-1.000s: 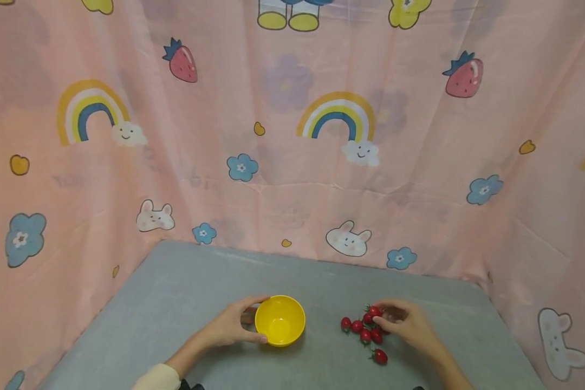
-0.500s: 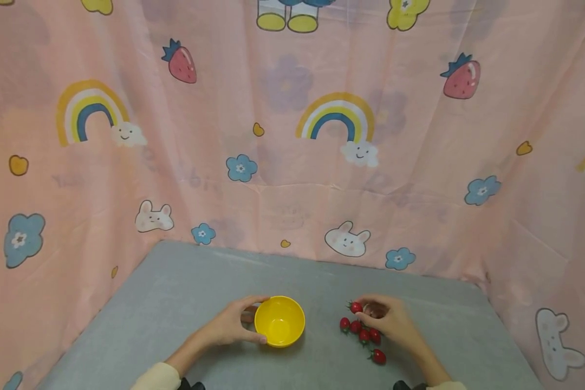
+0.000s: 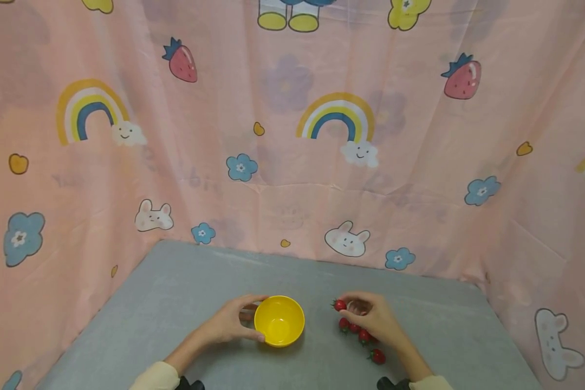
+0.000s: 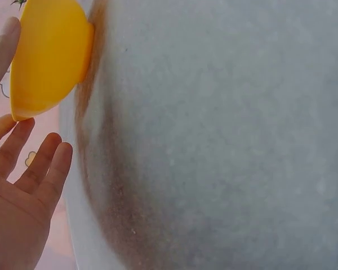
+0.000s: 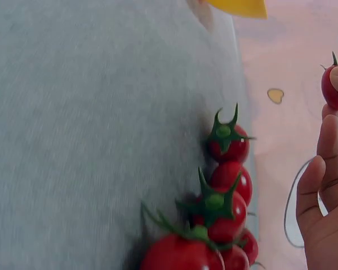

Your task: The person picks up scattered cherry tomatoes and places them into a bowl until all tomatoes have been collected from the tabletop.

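Observation:
A yellow bowl [image 3: 279,338] stands upright on the grey table, with nothing inside it. My left hand [image 3: 224,325] holds it from the left, thumb near the front rim and fingertips at the far rim. In the left wrist view the bowl [image 4: 53,56] shows side-on, and the lower fingers spread free of it. Right of the bowl, my right hand [image 3: 377,319] pinches one red cherry tomato [image 3: 339,305] with a green stem cap, raised above the table. Several more cherry tomatoes [image 3: 364,337] lie below this hand, partly hidden by it.
One cherry tomato [image 3: 377,356] lies apart, nearer the front. The grey table [image 3: 200,287] is bordered by a pink patterned curtain [image 3: 283,206] at the back and sides.
My right hand has picked a cherry tomato from the group and carried it left toward the bowl. The left hand and the bowl have stayed in place.

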The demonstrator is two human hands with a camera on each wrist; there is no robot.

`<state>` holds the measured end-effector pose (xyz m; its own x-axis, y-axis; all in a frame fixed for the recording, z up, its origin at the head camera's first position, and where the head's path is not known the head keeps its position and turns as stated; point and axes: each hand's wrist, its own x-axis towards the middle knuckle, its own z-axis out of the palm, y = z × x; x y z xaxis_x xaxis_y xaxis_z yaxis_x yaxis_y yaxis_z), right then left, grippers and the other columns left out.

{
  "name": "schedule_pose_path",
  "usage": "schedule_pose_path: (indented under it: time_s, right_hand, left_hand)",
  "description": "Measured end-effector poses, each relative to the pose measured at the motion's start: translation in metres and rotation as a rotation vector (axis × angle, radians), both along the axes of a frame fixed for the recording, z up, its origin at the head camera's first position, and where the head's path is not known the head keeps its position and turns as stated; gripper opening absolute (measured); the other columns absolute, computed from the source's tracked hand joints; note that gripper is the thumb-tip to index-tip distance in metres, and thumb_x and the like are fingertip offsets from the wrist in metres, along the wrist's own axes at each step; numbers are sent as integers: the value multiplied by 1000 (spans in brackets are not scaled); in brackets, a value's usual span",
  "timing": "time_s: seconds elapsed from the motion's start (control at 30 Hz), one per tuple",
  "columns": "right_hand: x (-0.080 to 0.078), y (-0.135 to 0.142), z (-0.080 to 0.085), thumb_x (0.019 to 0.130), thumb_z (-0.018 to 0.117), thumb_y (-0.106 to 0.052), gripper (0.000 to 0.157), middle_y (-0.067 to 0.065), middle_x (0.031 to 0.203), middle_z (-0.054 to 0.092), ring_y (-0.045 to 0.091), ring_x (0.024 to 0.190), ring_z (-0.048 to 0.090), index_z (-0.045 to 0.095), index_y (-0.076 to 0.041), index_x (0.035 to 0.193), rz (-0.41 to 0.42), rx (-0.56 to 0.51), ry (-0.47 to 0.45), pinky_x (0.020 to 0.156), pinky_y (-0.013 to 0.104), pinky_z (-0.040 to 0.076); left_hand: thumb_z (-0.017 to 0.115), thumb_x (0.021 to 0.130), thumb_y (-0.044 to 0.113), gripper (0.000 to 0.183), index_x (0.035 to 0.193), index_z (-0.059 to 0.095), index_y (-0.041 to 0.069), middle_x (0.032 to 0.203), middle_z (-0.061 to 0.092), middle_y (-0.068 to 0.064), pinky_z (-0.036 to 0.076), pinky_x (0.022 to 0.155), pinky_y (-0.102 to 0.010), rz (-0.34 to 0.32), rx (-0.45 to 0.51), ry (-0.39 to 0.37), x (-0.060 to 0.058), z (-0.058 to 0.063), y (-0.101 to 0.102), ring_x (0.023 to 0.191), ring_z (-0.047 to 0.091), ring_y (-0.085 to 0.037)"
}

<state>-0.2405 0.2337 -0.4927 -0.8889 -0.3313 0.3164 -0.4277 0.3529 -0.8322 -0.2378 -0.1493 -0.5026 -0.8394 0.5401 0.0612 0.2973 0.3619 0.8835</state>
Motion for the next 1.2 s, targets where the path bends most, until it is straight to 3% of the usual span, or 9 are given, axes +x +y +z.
schedule_pose_path:
  time_s: [0.37,1.2]
  right_hand:
    - [-1,-22,-1,89,82,-18,20,2,94,71,23,75,61,75,-11,106,33,-29,-69,67,30,56]
    - [-2,-65,-2,89,81,-12,21,-2,101,72,23,80,62,75,-10,109,148,-48,-87,72,29,56]
  left_hand:
    - [89,81,19,72,144,55,7,145,53,-11,52,96,-37,-13,3,8,0,0,-1,123,57,-32]
    - [88,82,20,71,144,55,7,143,54,-11,53,95,-38,-2,-28,23,0,2,1,120,58,-31]
